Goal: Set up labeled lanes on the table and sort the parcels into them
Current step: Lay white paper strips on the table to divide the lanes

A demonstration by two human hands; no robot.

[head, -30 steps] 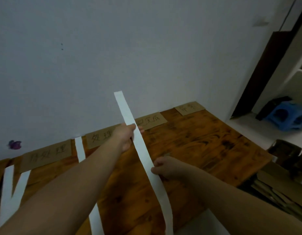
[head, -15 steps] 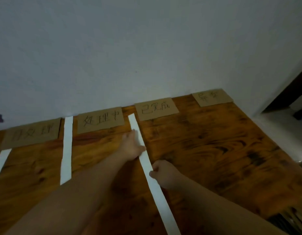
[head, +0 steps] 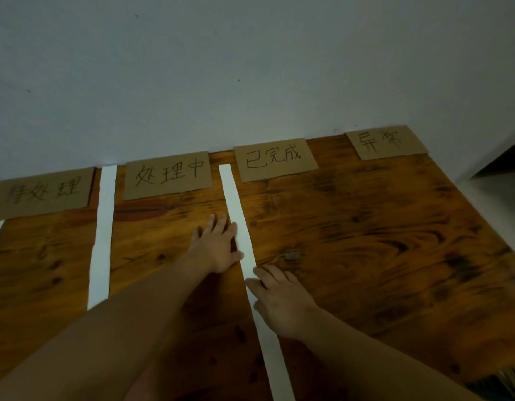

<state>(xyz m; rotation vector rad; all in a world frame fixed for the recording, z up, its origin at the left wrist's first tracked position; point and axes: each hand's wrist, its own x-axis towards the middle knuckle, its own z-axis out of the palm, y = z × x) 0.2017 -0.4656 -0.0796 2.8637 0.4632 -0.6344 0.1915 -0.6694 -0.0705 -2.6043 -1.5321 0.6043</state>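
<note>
Right hand (head: 279, 299) is uncurling, pressing open-fingered on white paper strip (head: 236, 204); left hand (head: 214, 247), fingers straight, is touching its left edge. Strip is lying flat on wooden table (head: 366, 241) between 处理中 card (head: 168, 175) and 已完成 card (head: 275, 163); divider probably nearing placement.

The left hand (head: 217, 247) lies flat on the wooden table (head: 366, 241), touching the left edge of a white paper strip (head: 235, 202). Nearer, the right hand (head: 280, 299) presses the strip. The 已完成 cardboard label (head: 275, 163) sits just right of its far end.
</note>
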